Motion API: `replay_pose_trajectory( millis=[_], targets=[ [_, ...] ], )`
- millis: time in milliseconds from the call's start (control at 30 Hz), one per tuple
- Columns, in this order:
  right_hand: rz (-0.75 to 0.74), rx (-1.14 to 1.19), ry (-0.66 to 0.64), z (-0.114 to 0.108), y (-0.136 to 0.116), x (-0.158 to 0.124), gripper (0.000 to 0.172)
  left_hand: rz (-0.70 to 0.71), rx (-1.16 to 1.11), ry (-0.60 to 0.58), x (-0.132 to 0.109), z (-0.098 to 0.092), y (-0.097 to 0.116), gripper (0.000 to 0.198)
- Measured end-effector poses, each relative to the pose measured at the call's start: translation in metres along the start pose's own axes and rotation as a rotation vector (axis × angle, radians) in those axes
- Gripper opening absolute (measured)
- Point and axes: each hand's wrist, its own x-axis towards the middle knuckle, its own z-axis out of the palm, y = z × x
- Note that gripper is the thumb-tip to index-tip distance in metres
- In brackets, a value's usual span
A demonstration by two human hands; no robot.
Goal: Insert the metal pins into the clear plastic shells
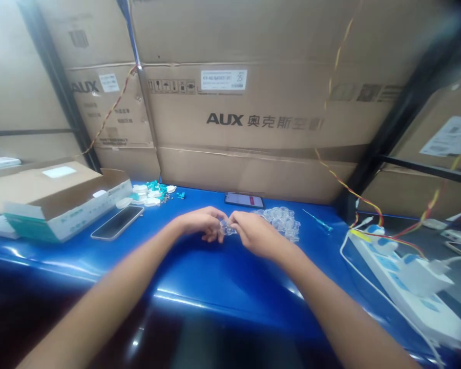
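Left hand (202,224) and right hand (255,234): fingers closed, pinching a small clear plastic piece (227,228) between them, just left of a heap of clear plastic pieces (280,223). Right of the heap: blue-handled screwdriver (318,221). Behind it: lit smartphone (244,200).

Left hand (202,224) and right hand (255,234) pinching small clear plastic piece (228,227) over glossy blue workbench (200,271); heap of clear round plastic pieces (280,223) sitting just beside right hand.
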Motion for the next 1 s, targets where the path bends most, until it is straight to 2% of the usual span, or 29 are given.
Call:
replay_pose_trajectory(
  millis=[367, 600, 700, 867, 1000],
  targets=[
    [-0.005, -0.064, -0.007, 0.002, 0.002, 0.0, 0.012, -0.007, 0.061, 0.012, 0.0, 0.001, 0.0, 0.032],
    [-0.029, -0.106, -0.021, 0.006, 0.003, 0.0, 0.011, 0.017, 0.058, 0.002, -0.001, 0.003, 0.002, 0.019],
    [-0.029, -0.096, 0.0, 0.008, 0.003, 0.0, 0.012, 0.044, 0.066, 0.012, -0.003, 0.003, 0.002, 0.028],
    [-0.021, -0.002, 0.107, 0.005, 0.004, 0.002, 0.013, 0.105, 0.062, 0.039, -0.002, 0.002, 0.001, 0.034],
    [0.081, 0.029, 0.314, 0.002, 0.011, 0.006, 0.013, 0.144, 0.065, 0.083, -0.002, 0.001, 0.002, 0.038]
  ],
)
